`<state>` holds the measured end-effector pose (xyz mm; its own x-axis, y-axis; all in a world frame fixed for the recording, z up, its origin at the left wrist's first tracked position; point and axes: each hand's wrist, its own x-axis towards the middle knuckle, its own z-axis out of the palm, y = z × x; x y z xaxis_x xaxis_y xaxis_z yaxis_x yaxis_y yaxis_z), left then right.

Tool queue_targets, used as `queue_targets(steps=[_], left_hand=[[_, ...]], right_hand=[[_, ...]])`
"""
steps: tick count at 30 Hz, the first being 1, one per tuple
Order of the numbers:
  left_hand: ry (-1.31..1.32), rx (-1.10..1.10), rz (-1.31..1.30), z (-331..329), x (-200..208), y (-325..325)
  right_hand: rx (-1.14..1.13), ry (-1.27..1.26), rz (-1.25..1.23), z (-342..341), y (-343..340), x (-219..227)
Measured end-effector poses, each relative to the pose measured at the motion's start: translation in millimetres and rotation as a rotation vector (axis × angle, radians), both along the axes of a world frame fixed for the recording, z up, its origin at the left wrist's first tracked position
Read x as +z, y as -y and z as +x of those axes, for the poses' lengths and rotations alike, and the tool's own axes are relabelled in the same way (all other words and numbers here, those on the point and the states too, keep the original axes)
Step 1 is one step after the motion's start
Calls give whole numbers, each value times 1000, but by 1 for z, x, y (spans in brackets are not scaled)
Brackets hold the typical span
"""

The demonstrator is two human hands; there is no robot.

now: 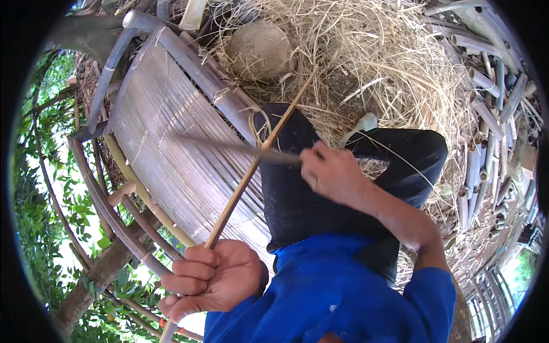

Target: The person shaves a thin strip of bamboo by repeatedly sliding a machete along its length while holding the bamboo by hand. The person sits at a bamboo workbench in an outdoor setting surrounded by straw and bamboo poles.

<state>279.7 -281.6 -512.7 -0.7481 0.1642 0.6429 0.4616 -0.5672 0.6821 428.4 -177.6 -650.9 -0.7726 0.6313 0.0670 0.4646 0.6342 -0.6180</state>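
My left hand (220, 274) is closed around a long, thin bamboo strip (240, 188). The strip slants up and away to the right, over my dark trousers, with its far tip above the straw. In my right hand (334, 174) is the handle of a knife (229, 146), whose long dark blade is smeared by motion. The blade points left and crosses the strip about midway; whether its edge touches the strip, I cannot tell. A pale curled shaving (262, 128) hangs by the strip near my knee.
To the left is a slatted bamboo bench (177, 131) with thick pole rails. Straw (366, 51) covers the ground ahead, around a round stump-like block (260, 51). Cut bamboo pieces (486, 120) are stacked at the right. Green leaves (46, 228) show beyond the bench.
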Motion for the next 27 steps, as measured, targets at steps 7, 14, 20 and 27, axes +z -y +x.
queue_targets(steps=[7, 14, 20, 27], left_hand=[[3, -53, 49, 5, 1, -3], [22, -268, 54, -3, 21, -6], [94, -346, 270, -4, 19, -12], [-104, -285, 131, -4, -3, 0]], right_hand=[[-230, 185, -171, 31, -87, -194], [-359, 383, -270, 44, -126, -217], [-283, 269, -385, 28, -79, -60], [-117, 21, -106, 9, 7, 38]])
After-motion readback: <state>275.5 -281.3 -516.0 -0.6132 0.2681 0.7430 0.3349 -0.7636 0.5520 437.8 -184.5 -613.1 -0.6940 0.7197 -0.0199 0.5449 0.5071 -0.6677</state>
